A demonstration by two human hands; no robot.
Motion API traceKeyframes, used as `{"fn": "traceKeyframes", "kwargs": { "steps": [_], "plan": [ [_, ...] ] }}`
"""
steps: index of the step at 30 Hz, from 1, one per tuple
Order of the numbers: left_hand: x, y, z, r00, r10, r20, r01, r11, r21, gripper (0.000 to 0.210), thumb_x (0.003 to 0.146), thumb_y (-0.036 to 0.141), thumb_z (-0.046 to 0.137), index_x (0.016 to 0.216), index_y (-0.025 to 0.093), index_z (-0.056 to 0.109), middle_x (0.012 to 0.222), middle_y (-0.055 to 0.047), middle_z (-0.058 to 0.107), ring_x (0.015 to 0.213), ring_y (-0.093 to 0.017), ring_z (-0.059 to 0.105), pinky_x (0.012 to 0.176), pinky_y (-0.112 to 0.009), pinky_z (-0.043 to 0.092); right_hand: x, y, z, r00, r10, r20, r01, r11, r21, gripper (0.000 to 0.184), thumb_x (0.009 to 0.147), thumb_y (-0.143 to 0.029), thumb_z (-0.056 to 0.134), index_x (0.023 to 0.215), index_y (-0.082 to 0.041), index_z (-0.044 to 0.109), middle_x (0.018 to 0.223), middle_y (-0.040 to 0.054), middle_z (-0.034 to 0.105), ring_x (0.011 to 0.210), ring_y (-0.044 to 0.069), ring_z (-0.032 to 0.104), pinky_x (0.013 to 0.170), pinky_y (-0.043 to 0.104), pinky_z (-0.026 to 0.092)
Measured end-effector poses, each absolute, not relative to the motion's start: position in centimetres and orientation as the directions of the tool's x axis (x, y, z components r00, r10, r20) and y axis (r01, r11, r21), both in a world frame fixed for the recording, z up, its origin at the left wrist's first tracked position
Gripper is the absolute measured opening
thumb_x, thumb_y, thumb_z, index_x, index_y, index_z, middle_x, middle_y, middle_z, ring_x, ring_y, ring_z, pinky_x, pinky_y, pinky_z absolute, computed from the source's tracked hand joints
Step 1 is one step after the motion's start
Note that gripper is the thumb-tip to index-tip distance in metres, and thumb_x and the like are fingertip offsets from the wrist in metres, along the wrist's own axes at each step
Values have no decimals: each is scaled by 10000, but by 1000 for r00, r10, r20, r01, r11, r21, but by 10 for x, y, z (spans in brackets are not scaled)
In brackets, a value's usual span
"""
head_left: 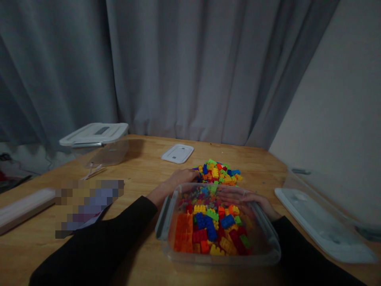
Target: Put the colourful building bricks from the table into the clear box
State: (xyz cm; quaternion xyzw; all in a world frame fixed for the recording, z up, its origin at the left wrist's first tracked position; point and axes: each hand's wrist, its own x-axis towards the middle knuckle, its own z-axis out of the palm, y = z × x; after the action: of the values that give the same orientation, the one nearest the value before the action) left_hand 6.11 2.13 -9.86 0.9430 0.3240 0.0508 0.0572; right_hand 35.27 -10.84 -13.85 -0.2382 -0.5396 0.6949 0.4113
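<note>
A clear plastic box [222, 260] stands in front of me, with colourful toy building bricks [205, 228] inside and an orange divided piece [183, 234] at its left. Behind the box lies a loose heap of bricks [216, 171] on the table. My left hand [183, 177] rests at the heap's left side, fingers extended and touching it, their tips partly hidden. Seen through the box wall, my right hand [238, 195] lies at the heap's near right side with its fingers stretched out. Neither hand visibly grips a brick.
A lidded clear bin [99, 145] stands at the back left. A white lid [177, 153] lies behind the heap. To the right are another clear container [321, 198] and a pale lid [315, 226]. A long white box [26, 206] and a blurred packet [89, 204] lie left.
</note>
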Motion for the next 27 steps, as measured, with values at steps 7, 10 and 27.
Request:
{"fn": "traceKeyframes", "kwargs": {
  "steps": [7,10,27],
  "plan": [
    [63,22,-98,777,626,62,615,-777,134,311,979,467,526,1143,242,665,1241,-133,728,1115,-292,691,844,-381,536,349,-112,-132,-537,838,99,-290,-73,-954,615,795,-247,544,1397,-187,656,1469,108,636,1454,315,487,1273,533,243],
    [63,21,-95,777,628,50,618,-775,131,297,970,462,547,1122,239,669,1206,-132,733,1066,-282,699,817,-375,535,348,-114,-131,-526,844,104,-295,-66,-953,615,797,-250,534,1396,-187,654,1472,104,634,1456,309,485,1275,528,246],
    [63,20,-90,766,642,42,634,-764,120,281,951,459,572,1100,242,670,1161,-128,735,1029,-296,691,790,-388,528,349,-111,-132,-517,851,91,-280,-67,-958,639,767,-275,556,1390,-173,653,1457,120,644,1442,319,502,1265,525,272]
  ]
}}
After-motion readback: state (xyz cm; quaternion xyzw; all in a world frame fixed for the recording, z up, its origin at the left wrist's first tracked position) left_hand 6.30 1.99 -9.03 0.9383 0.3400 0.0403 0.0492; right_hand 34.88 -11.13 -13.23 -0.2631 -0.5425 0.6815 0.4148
